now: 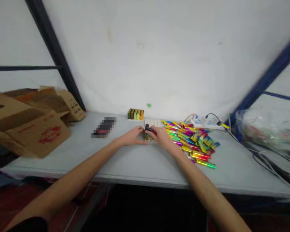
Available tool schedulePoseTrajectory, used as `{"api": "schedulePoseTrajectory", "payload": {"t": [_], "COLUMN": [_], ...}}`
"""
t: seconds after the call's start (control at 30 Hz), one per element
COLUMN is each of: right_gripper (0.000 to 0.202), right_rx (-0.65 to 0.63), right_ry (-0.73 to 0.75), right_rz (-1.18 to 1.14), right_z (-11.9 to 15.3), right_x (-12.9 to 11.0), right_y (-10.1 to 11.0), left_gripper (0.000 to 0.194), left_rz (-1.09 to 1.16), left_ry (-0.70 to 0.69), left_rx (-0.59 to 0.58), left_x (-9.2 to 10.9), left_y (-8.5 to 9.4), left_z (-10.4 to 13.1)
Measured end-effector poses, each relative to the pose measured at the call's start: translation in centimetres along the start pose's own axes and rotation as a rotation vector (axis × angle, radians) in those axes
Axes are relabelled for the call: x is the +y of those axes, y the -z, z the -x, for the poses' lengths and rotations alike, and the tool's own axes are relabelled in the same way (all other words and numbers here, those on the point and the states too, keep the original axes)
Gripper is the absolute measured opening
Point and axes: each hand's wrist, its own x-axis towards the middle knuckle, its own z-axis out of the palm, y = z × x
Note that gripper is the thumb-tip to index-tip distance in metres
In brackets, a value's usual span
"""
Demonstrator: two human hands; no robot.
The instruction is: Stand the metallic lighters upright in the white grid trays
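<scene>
The white tray [156,122] shows bare slots. At its left edge, the left hand [132,136] curves half-open, its grip unclear; the right hand [162,136] pinches a small dark piece [148,129] over it. Upright lighters [135,114] stand left of the tray, shiny tubes [189,139] loose to its right.

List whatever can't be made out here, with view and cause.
- Dark item at the fingertips, what it is: head view, too small, blurred.
- White tray, part of its slots: head view, behind right hand.
- Dark object on the left: head view, pixelated.
- Clear plastic bag, contents: head view, blurred.
</scene>
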Motion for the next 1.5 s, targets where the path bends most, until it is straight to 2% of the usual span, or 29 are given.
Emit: {"api": "schedulePoseTrajectory", "payload": {"t": [0.13,0.3,0.37,0.53,0.7,0.8,0.9,1.0,1.13,1.3,1.4,1.5], "right_gripper": [0.019,0.026,0.029,0.044,0.033,0.026,0.028,0.034,0.046,0.057,0.056,0.051], "right_rx": [-0.052,-0.074,-0.087,-0.124,-0.056,-0.061,-0.037,-0.019,-0.048,-0.187,-0.215,-0.191], "right_ry": [0.036,-0.072,-0.068,-0.061,-0.197,-0.290,-0.361,-0.402,-0.413,-0.472,-0.483,-0.478], "right_rz": [0.044,0.068,0.046,0.069,0.295,0.372,0.441,0.484,0.489,0.407,0.392,0.436], "right_z": [-0.2,-0.3,-0.1,0.2,0.5,0.9,1.2,1.1,0.2,-0.4,-0.4,-0.4], "right_x": [0.1,0.2,0.3,1.0,3.9,6.2,8.3,10.1,11.4,11.4,11.0,10.5], "right_y": [0.2,-0.3,-0.3,1.5,4.1,4.9,5.3,5.1,3.6,1.5,1.6,2.3], "left_gripper": [0.061,0.061,0.063,0.068,0.073,0.075,0.075,0.074,0.073,0.073,0.074,0.075], "left_rz": [0.014,0.019,0.005,0.002,0.000,-0.004,-0.003,-0.007,-0.003,-0.004,-0.013,-0.013], "left_ry": [-0.002,-0.001,0.016,0.015,0.046,0.049,0.040,0.032,0.029,0.041,0.046,0.043], "left_rx": [0.003,0.001,-0.007,-0.024,-0.037,-0.037,-0.026,-0.018,-0.016,-0.021,-0.029,-0.034], "left_x": [0.1,0.4,0.5,0.4,0.6,0.7,0.6,0.6,0.6,0.7,0.8,0.8], "left_y": [0.0,0.2,0.3,0.4,0.6,0.7,0.7,0.6,0.6,0.5,0.5,0.6], "left_z": [-0.1,0.0,0.0,0.0,-0.1,-0.1,-0.1,-0.1,-0.1,-0.1,-0.1,-0.1]}}
